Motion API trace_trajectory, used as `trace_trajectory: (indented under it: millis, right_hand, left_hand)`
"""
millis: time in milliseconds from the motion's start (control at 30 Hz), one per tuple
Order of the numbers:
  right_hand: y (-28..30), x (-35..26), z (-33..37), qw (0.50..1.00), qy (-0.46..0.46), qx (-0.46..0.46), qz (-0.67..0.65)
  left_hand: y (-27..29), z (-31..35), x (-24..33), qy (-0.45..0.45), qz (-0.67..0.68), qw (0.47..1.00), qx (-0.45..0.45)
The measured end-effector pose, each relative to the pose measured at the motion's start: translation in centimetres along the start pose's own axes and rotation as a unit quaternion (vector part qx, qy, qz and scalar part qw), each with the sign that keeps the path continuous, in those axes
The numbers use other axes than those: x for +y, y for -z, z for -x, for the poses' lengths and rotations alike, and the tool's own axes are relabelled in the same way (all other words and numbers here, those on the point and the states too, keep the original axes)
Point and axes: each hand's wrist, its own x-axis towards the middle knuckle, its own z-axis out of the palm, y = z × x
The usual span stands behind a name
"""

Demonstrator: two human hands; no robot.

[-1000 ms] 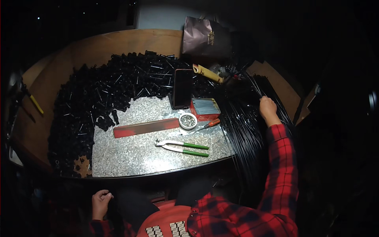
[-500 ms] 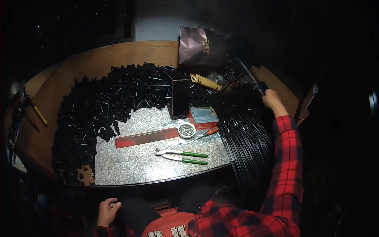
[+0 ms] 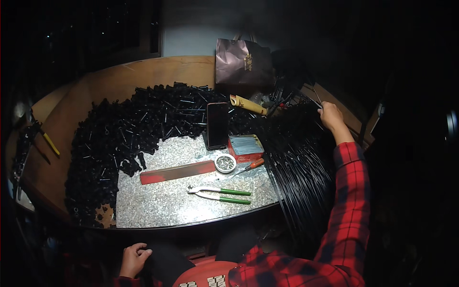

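My right hand (image 3: 330, 116) is closed round a slim tool with a thin metallic part (image 3: 317, 96) that points up and away; its kind is unclear. It is above the far end of a bundle of long thin black strips (image 3: 306, 174), on the right of the table. Low at the left, below the table's front edge, my left hand (image 3: 135, 259) hangs with loosely bent fingers, thumb apart, nothing in it. Between the hands lie green-handled pincers (image 3: 220, 194) and an orange-handled screwdriver (image 3: 256, 164) on the speckled tabletop (image 3: 162, 210).
A heap of small black parts (image 3: 129, 119) covers the table's left and back. A phone (image 3: 217, 124) stands upright beside a red box of thin strips (image 3: 246, 147). Nearby are a white bowl (image 3: 225, 163), a red-brown bar (image 3: 178, 172), a yellow roll (image 3: 248, 104) and a paper bag (image 3: 234, 67).
My right hand has turned, and the tool that reached far up and left now shows only a short length. My left hand has shifted slightly. The whole view has moved a little.
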Motion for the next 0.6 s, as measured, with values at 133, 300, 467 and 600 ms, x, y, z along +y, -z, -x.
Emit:
trace_trajectory:
  millis: [133,300,467,600]
  right_hand:
    - [2.1,-3.6,1.0,0.987,0.032,0.083,-0.137]
    - [5.4,-8.3,3.7,0.932,0.068,0.022,-0.356]
    - [8.1,-12.9,7.2,0.877,0.145,-0.05,-0.455]
    - [9.0,-17.9,10.2,0.8,0.229,-0.121,-0.542]
  left_hand:
    - [0.7,1.1,4.3,-0.039,-0.034,0.999,-0.012]
    - [0.9,1.0,7.0,-0.132,0.044,0.99,0.016]
    - [2.6,-0.5,12.0,-0.24,0.062,0.966,0.071]
    - [3.7,-2.6,13.2,-0.249,0.227,0.937,0.093]
